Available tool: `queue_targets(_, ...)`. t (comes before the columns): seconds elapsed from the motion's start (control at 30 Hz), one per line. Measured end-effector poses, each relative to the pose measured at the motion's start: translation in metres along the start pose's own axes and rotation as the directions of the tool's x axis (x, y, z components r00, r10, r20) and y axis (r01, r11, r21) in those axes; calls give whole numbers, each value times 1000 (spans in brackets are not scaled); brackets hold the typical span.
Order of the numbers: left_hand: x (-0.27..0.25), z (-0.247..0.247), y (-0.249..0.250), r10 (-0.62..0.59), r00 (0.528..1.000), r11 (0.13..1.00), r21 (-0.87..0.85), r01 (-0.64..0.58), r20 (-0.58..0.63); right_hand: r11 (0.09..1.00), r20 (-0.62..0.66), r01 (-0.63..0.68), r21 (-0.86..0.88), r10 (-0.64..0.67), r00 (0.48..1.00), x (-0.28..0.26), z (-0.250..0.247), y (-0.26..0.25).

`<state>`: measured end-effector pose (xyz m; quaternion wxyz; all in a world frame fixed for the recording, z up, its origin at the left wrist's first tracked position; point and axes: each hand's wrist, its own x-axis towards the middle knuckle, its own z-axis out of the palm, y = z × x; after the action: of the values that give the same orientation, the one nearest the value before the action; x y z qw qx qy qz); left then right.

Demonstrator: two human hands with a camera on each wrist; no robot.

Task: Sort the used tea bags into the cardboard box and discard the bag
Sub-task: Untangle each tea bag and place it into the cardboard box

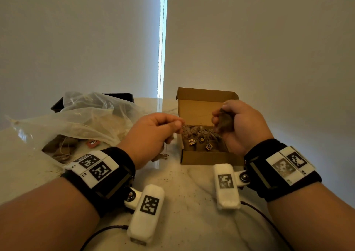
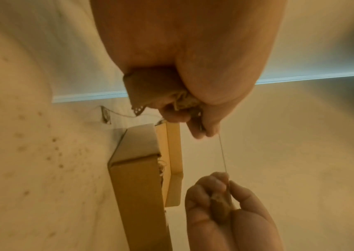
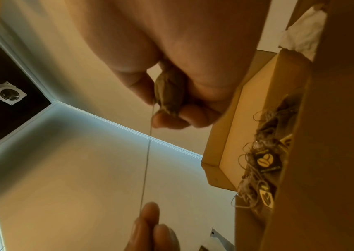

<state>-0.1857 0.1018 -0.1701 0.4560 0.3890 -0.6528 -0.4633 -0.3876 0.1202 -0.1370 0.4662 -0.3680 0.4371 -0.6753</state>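
Right hand [image 1: 244,124] grips a tea bag [image 1: 223,123] right above the box [image 1: 203,157], its string [image 3: 147,152] stretched taut leftward to the left hand [image 1: 153,133] pinching it.

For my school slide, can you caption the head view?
Both hands stretch a tea bag string above the cardboard box.

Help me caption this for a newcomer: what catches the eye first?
The two hands raised over the open brown cardboard box, a thin string pulled taut between them: the right hand grips a brown used tea bag, the left hand pinches the string's end. Left lies a crumpled clear plastic bag.
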Motion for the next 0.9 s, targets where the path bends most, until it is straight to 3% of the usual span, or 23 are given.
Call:
queue_targets(0.07,3,-3,0,7,992,999,-49,-14,-129,985,121,-118,-129,134,984,-5,-1,-1)
queue_targets(0.17,6,-7,-2,1,968,998,-66,-19,-250,917,379,-189,-352,324,867,-14,-2,-2)
queue_targets(0.23,7,-9,-5,-11,960,999,-54,-4,-280,921,527,-153,-357,334,781,-19,-2,-3)
queue_targets(0.3,7,-11,-7,-25,959,999,-33,17,-282,959,611,-108,-262,252,751,-22,0,-4)
queue_targets(0.43,7,-10,-7,-36,973,999,23,42,-230,996,597,-77,-39,85,798,-20,4,-4)
queue_targets(0.57,6,-7,-6,-12,989,987,159,36,-145,996,483,-66,57,30,875,-13,5,-4)
queue_targets(0.7,3,-2,-2,-2,999,976,219,11,-42,999,296,24,-29,-15,955,-13,9,-1)
queue_targets(0.8,1,0,0,0,1000,969,246,-4,16,974,212,131,-186,-91,973,-13,9,1)
queue_targets(0.9,-1,1,3,8,994,966,257,-35,105,951,154,148,-273,-109,982,-11,7,2)
